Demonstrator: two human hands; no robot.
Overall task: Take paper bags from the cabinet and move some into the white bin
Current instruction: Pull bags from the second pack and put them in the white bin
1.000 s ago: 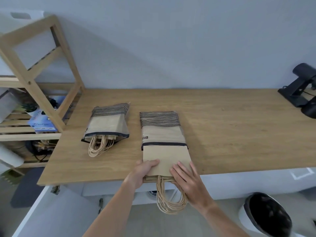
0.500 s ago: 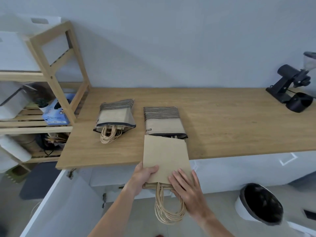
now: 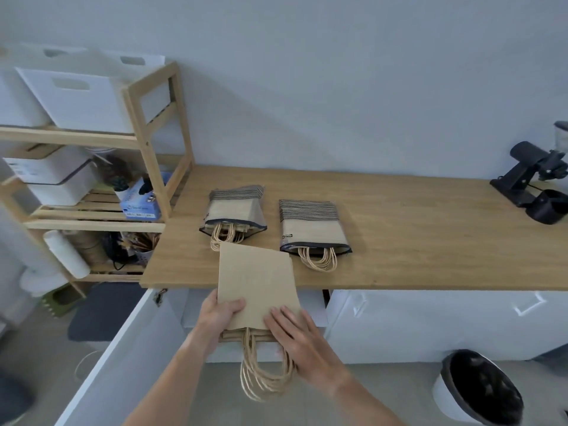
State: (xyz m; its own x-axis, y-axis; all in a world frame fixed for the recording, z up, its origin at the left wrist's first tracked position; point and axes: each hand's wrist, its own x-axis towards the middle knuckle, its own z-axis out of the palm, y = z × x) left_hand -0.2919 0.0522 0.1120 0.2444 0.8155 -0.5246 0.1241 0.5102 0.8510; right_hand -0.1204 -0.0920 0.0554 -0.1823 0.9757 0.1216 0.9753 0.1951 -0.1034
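Both hands hold a flat stack of paper bags point(image 3: 256, 281) clear of the bench point(image 3: 415, 241), out over its front edge; the stack's far end overlaps the bench edge in view, the twisted paper handles point(image 3: 264, 370) hang loose below the near end. Left hand point(image 3: 219, 315) pinches the stack's near-left corner, thumb on top, fingers hidden under. Right hand point(image 3: 299, 341) lies on the near-right corner with fingers spread fairly flat on top; whether the thumb curls beneath cannot be told. Relative to the held stack: two striped pouches point(image 3: 310, 226), each with more bags and handles poking out, lie on the bench just beyond it, one beyond-left, one beyond-right. White bins point(image 3: 73, 103) sit on the top tier of the wooden shelf unit point(image 3: 144, 139), well apart to the upper left of the stack. An open cabinet door point(image 3: 123, 348) stands below-left of the stack; a round waste bin with dark liner point(image 3: 479, 392) stands on the floor to the lower right. Judgement: the taking-out step looks done and the carry step is in hand, stack withdrawn and ready to travel. Next move likely calls for a swing left and up toward a white bin, keeping the stack squared so sheets do not fan, and minding the dangling handles against the shelf post. Which bin is meant cannot be settled from here.
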